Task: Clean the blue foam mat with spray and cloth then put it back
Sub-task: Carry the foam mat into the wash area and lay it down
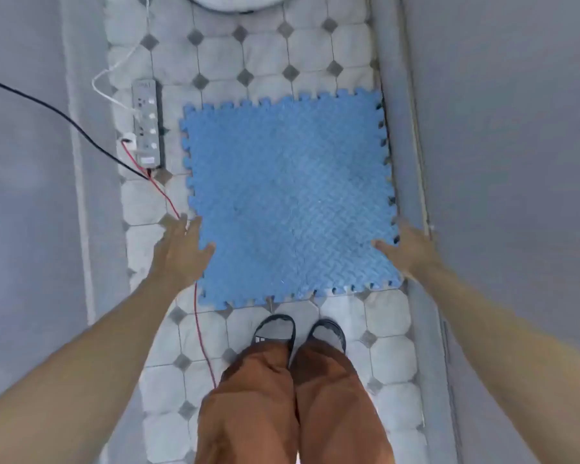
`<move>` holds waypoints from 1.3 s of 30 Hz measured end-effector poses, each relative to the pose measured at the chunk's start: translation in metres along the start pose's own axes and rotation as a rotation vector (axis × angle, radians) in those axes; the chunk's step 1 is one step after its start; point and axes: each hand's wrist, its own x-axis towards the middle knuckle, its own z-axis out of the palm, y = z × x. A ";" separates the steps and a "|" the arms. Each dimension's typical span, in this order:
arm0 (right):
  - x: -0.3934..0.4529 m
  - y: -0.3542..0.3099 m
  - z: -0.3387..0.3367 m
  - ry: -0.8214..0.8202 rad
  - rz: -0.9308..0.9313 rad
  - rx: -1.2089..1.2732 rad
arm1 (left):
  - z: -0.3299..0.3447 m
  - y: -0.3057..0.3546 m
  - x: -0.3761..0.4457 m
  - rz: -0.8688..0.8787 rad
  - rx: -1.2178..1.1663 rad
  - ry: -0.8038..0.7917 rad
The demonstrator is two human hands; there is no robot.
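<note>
The blue foam mat lies flat on the tiled floor between two walls; the left hand and right hand, fingers straight, reach its side edges. No spray or cloth shows, so whether cleaning is done cannot be told

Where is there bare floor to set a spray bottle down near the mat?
Bare tile lies beyond the blue foam mat, toward the white round object, and beside the feet on the right. The left strip is crowded with the power strip and red cable.
</note>
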 end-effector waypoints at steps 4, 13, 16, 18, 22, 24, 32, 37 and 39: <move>0.083 0.034 0.077 0.045 0.070 -0.058 | 0.102 -0.020 0.070 -0.051 -0.027 0.012; 0.147 0.088 0.152 0.327 0.140 -0.047 | 0.212 -0.048 0.124 -0.382 -0.170 0.144; 0.149 0.085 0.152 0.361 0.165 0.033 | 0.222 -0.038 0.127 -0.461 -0.209 0.199; 0.150 0.080 0.148 0.368 0.193 0.116 | 0.225 -0.034 0.131 -0.536 -0.288 0.211; 0.150 0.080 0.137 0.359 0.248 0.330 | 0.215 -0.025 0.134 -0.664 -0.408 0.253; 0.148 0.080 0.134 0.362 0.251 0.387 | 0.208 -0.024 0.136 -0.729 -0.428 0.300; 0.110 0.077 0.105 0.313 0.278 0.284 | 0.162 -0.076 0.139 -0.825 -0.630 0.090; 0.081 0.070 0.080 0.264 0.269 0.354 | 0.132 -0.095 0.126 -0.870 -0.627 0.052; 0.069 0.064 0.069 0.253 0.270 0.383 | 0.118 -0.086 0.111 -0.793 -0.593 0.049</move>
